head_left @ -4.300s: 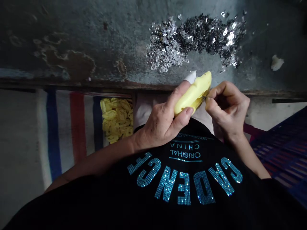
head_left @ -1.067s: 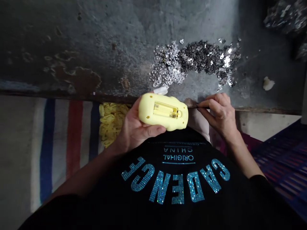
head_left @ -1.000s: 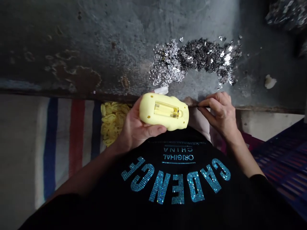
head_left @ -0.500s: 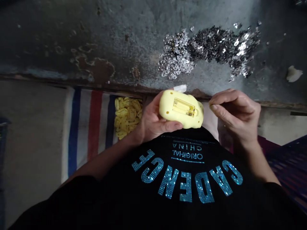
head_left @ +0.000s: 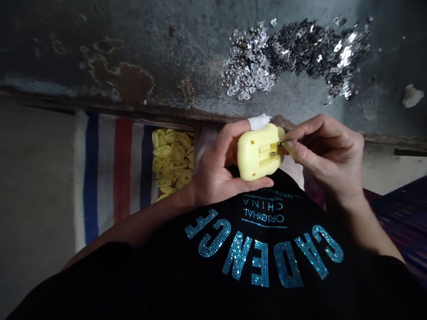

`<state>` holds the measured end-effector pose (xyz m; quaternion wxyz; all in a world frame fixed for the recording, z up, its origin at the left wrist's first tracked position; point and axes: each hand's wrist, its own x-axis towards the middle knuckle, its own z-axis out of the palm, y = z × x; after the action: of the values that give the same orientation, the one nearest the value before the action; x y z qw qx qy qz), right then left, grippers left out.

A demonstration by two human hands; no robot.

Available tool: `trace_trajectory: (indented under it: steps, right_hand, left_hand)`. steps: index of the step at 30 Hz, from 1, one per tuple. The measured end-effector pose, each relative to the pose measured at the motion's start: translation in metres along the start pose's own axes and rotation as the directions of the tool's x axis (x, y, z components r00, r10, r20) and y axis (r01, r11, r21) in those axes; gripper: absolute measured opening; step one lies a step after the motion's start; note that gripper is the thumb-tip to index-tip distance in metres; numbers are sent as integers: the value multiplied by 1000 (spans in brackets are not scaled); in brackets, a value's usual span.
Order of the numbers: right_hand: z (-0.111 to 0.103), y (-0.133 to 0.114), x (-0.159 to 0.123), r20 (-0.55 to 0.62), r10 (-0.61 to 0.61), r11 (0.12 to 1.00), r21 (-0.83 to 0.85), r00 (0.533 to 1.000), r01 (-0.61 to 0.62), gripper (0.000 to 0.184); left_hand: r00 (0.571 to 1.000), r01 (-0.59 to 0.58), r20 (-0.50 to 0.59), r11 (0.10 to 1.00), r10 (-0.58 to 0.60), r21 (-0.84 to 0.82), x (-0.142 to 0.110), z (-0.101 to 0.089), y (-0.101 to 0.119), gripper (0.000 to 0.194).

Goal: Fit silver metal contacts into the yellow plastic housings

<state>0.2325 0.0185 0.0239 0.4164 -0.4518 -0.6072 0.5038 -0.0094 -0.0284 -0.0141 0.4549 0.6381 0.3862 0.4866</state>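
Note:
My left hand (head_left: 215, 171) is wrapped round a yellow plastic casing (head_left: 247, 155), its open battery compartment (head_left: 267, 153) facing up and toward the right. White tape (head_left: 259, 121) covers one of that hand's fingertips. My right hand (head_left: 330, 155) is closed in a pinch at the compartment's right end. A thin dark sliver, seemingly a small metal contact plate (head_left: 280, 144), sticks out between thumb and forefinger and reaches into the compartment. Beyond the hands, a heap of small shiny metal contact plates (head_left: 250, 73) lies on the worn metal bench (head_left: 200, 53).
Several yellow plastic parts (head_left: 173, 160) fill a container left of my left hand, beside a striped woven sack (head_left: 123, 164). A scrap of white material (head_left: 412, 96) lies at the bench's right. The bench's front edge runs just beyond my hands.
The casing has moved right and tilted toward my right hand. My right fingertips, apart from the casing before, are now at its compartment with the thin sliver showing.

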Motion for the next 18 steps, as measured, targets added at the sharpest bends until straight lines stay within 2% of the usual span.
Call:
trace_trajectory:
  steps: [4, 10, 16, 18]
  right_hand:
    - [5, 0, -5, -35, -30, 998, -50, 999, 29, 17]
    - [14, 4, -8, -107, -98, 990, -112, 989, 86, 19]
    - [20, 13, -11, -154, -183, 967, -206, 971, 149, 10]
    - [19, 13, -11, -147, -231, 944, -272, 962, 185, 8]
  left_hand:
    - [1000, 3, 10, 995, -4, 97, -3, 1, 0, 96]
    - [986, -164, -25, 985, 165, 60, 1, 6, -5, 86]
    - [997, -74, 10, 972, 73, 224, 3, 1, -6, 77]
    - [994, -103, -16, 971, 109, 217, 3, 3, -9, 76]
